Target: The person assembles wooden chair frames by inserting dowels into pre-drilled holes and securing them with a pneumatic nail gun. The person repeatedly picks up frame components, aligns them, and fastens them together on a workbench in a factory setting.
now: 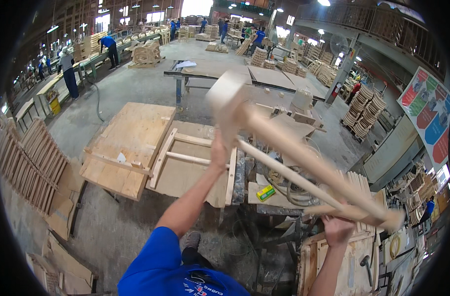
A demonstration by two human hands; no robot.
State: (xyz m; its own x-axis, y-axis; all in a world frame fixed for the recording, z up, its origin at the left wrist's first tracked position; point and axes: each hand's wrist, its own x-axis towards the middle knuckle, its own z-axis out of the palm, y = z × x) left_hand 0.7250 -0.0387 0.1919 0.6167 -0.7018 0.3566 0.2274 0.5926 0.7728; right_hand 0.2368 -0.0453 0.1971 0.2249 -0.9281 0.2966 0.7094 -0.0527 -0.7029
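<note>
Both my hands hold up a pale wooden frame (311, 165), tilted and blurred by motion above the workbench. Two long rails join its end pieces. My left hand (219, 152) is closed around the end piece at the upper left. At the lower right my right hand (338, 230) grips the other end piece from below; its fingers are partly hidden. Beneath my left forearm, a second wooden frame (162, 160) lies on a cardboard-covered bench (185, 185). A small yellow and green box (265, 193) sits to the right of it, under the held frame.
A plywood board (136, 128) with a wooden strip lies left of the bench. Curved slats (30, 160) are stacked at the far left. A hammer (366, 266) rests on wood at the lower right. Beyond are a long table (210, 70), stacked chair parts (365, 111) and several people.
</note>
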